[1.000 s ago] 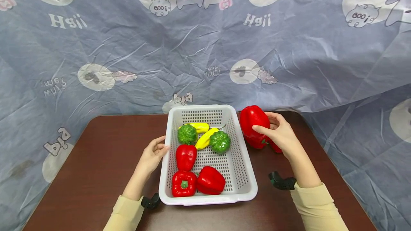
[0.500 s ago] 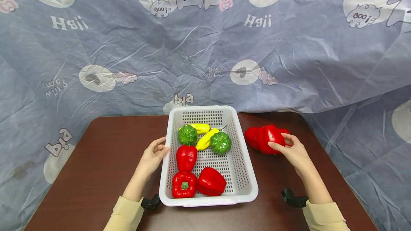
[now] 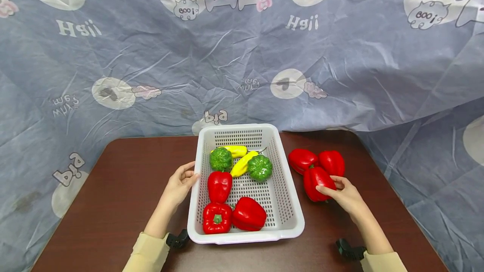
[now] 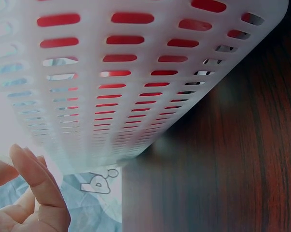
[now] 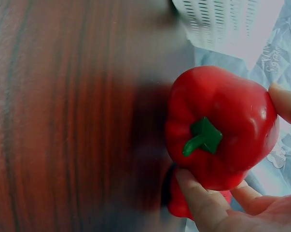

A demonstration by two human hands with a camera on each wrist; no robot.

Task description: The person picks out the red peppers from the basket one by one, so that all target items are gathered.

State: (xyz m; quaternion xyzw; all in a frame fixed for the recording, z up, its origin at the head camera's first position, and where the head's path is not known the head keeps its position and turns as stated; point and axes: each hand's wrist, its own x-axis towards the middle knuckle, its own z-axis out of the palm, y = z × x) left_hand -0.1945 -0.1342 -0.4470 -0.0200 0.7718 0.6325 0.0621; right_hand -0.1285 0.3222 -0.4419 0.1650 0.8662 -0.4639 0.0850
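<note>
My right hand [image 3: 347, 196] grips a red bell pepper [image 3: 318, 184], thumb on one side and fingers on the other. Its green stem [image 5: 205, 136] faces the right wrist camera. Just behind it lie two more red bell peppers, one left [image 3: 302, 160] and one right [image 3: 332, 163]. My left hand [image 3: 180, 183] holds the left rim of a white perforated plastic basket [image 3: 291, 217], thumb over the rim and curled fingers [image 4: 41, 181] against the outer wall. In the basket are red bell peppers [image 3: 248, 214], yellow peppers [image 3: 242, 163] and two round green vegetables [image 3: 259, 168] with bumpy skins.
A dark brown wooden table [image 3: 124, 188] carries everything. Behind its far edge hangs a grey-blue cloth [image 3: 211, 62] printed with cartoons. The basket's right wall stands between its contents and the peppers on the table.
My right hand has brought the red bell pepper down from beside the basket's far right, then nearer to me, in front of the other two. The left hand stays at the rim.
</note>
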